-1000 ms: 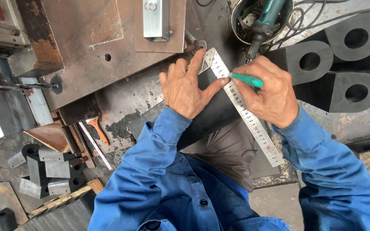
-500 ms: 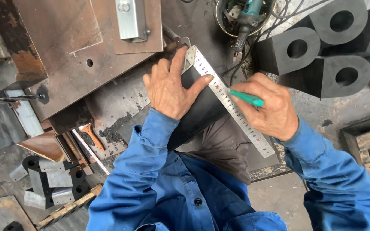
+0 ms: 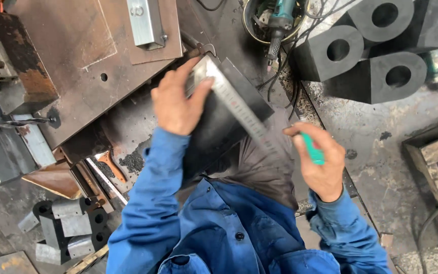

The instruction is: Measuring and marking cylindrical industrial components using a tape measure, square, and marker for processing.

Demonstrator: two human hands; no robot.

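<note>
My left hand (image 3: 177, 101) presses flat on the head of a metal try square (image 3: 231, 104) that lies across a dark block (image 3: 224, 127) on the workbench. Its long steel blade runs down to the right. My right hand (image 3: 319, 161) is off the blade, at the lower right, and grips a green marker (image 3: 312, 149). Both arms wear blue sleeves.
Rusty steel plates (image 3: 72, 45) and a grey metal bracket (image 3: 145, 23) lie at the upper left. A bucket with a teal power tool (image 3: 278, 18) stands at the top. Black blocks with round holes (image 3: 376, 50) are at the upper right, small metal pieces (image 3: 72, 228) at the lower left.
My right hand with the green marker has pulled away from the square's blade toward the lower right. My left hand stays pressed on the square.
</note>
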